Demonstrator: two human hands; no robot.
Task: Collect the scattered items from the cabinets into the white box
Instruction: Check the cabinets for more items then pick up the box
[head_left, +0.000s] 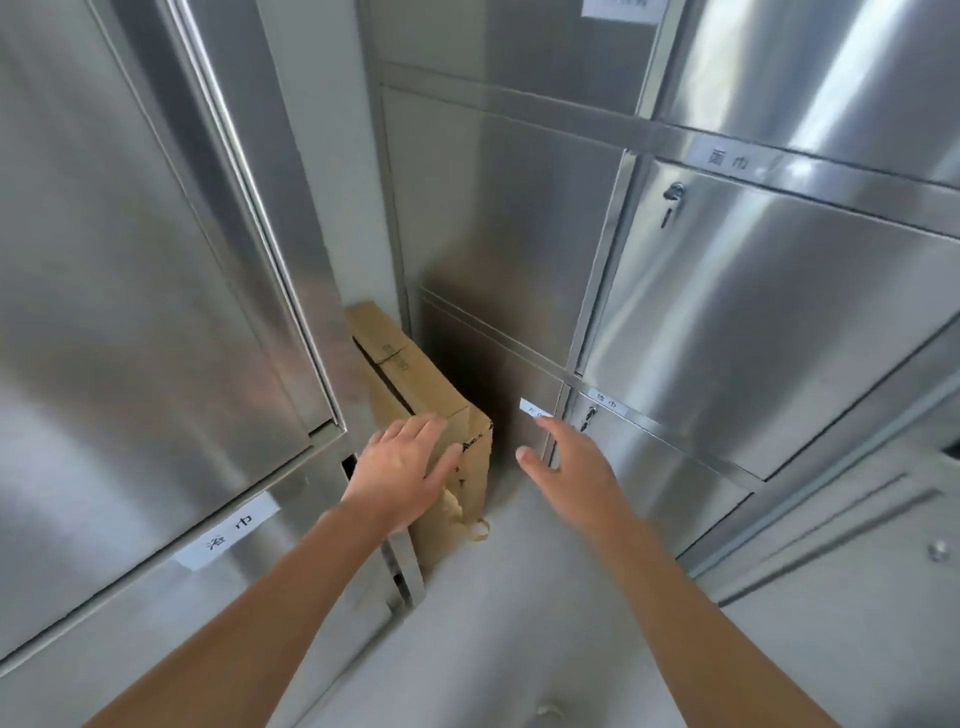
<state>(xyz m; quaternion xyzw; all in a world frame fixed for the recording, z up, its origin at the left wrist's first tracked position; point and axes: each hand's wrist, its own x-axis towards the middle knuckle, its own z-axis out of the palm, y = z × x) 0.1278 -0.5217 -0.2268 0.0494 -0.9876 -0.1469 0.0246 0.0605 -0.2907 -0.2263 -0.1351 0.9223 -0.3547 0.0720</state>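
Mid-frame, the flat left hand (402, 470) presses the tall brown cardboard box (415, 410) standing between steel cabinets (727, 312); the right hand (566, 457) hovers spread, empty. Box may topple; no white box visible, perhaps out of view.

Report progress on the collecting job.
Done: nothing shows; no white box or collected item in view. In hand: both hands open and empty, left hand at the cardboard box, right hand by a low cabinet door. Left: seemingly all the collecting.
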